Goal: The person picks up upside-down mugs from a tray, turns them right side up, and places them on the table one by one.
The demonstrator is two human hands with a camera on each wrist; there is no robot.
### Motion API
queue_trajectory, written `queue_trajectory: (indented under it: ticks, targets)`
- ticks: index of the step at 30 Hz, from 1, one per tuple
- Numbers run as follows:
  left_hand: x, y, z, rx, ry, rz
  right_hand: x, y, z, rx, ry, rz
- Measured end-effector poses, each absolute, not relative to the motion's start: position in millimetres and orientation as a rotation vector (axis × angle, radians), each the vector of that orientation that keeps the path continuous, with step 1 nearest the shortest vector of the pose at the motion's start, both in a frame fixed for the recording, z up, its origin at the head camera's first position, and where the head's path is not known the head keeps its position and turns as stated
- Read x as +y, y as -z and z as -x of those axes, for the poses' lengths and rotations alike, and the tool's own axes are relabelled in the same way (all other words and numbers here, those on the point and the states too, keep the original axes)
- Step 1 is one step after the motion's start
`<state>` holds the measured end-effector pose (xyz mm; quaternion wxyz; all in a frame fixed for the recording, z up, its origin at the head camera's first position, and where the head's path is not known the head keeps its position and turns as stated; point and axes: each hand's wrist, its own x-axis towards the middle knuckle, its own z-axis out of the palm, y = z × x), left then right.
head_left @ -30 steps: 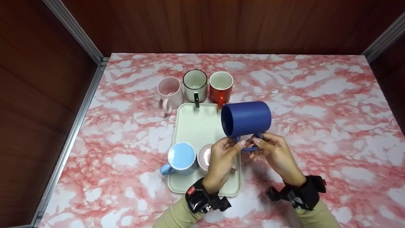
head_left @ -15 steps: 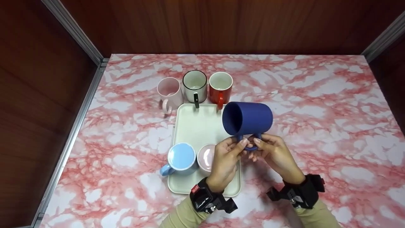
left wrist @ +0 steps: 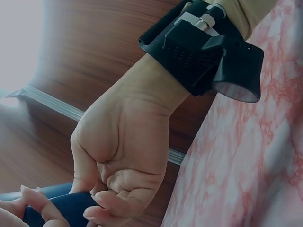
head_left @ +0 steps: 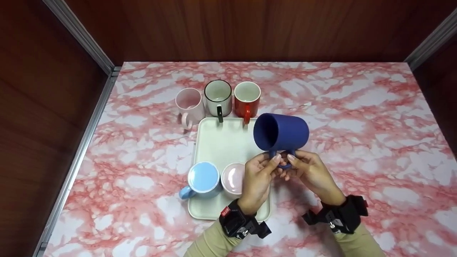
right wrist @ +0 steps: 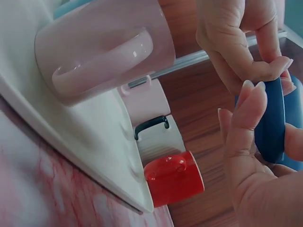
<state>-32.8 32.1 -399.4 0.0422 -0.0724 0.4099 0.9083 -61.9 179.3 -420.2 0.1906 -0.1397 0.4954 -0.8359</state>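
While your left hand (head_left: 257, 180) and right hand (head_left: 316, 175) pinch the navy mug (head_left: 293, 132) by its handle (right wrist: 271, 125), you're apparently steadying it sideways beyond them. Moving it calls for firmness.

Tray (head_left: 225, 139) on red-wht tabletop (head_left: 357, 160). Just past tray's far edge: pink mug (head_left: 193, 111) by L corner, wht mug (head_left: 218, 98) w/ blk rim, red mug (head_left: 254, 108). On tray's near half: lt-blue mug (head_left: 204, 178) L, mauve mug (head_left: 233, 180) R. Brown walls (head_left: 235, 32) beyond + L/R of tray, w/ metal trim (head_left: 79, 38).
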Motion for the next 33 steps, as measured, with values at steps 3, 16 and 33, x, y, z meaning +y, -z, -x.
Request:
queue_trajectory:
  ticks: [3, 16, 33]
  targets:
    - [35, 402, 33, 1.307, -2.777, 0.224, 181, 423, 62, 1.503, 2.307, 0.382]
    - [51, 412, 38, 1.519, -2.752, 0.194, 222, 484, 80, 1.850, 2.124, 0.371]
    - [82, 426, 54, 1.988, -2.634, 0.182, 277, 516, 89, 1.937, 2.203, 0.156]
